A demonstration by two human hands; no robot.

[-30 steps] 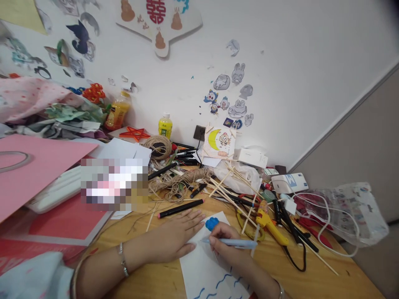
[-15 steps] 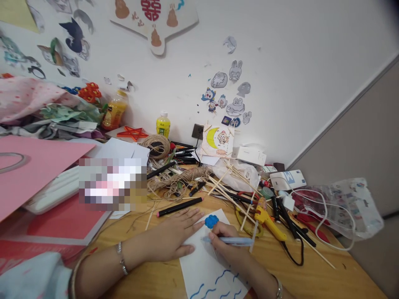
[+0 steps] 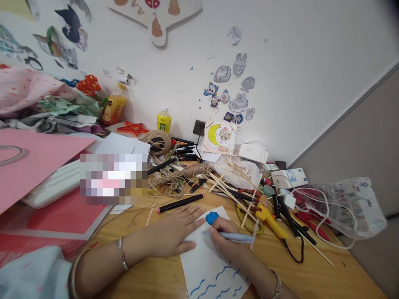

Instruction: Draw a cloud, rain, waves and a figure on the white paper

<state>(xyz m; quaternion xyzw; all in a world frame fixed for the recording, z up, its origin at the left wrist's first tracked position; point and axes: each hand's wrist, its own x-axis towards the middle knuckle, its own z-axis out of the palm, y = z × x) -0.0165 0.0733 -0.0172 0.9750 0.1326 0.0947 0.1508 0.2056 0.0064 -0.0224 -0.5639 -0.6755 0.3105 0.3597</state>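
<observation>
Two bare hands were at a sheet of white paper (image 3: 199,265) that lay aslant on the wooden desk (image 3: 149,274). The left hand (image 3: 171,233) was spread flat, palm down and holding nothing, with its fingertips and thumb over the paper's left edge. The right hand (image 3: 225,238) was closed around a light-blue pen (image 3: 239,237), which slanted low above the paper with its tip pointing left, toward the left thumb; whether that tip touched the surface could not be told.

Near the top of the paper sat a blue scalloped shape (image 3: 212,217), partly covered by the right hand. Short, wavy blue lines (image 3: 207,289) ran across the lower part.

Just beyond the left fingers lay a black marker (image 3: 181,203) with pink ends. To the right of the paper rested a yellow glue gun (image 3: 269,218), near several thin wooden sticks (image 3: 229,197) that crossed one another. Farther back were a coil of twine (image 3: 151,141), a yellow-green bottle (image 3: 163,120) by the wall, and a picture of a yellow moon (image 3: 220,138) leaning upright. A clear plastic bag (image 3: 353,207) lay at the far right, with a white cable (image 3: 326,201) looped in front of it. On the left, a pink sheet (image 3: 40,162) covered part of the pile.
</observation>
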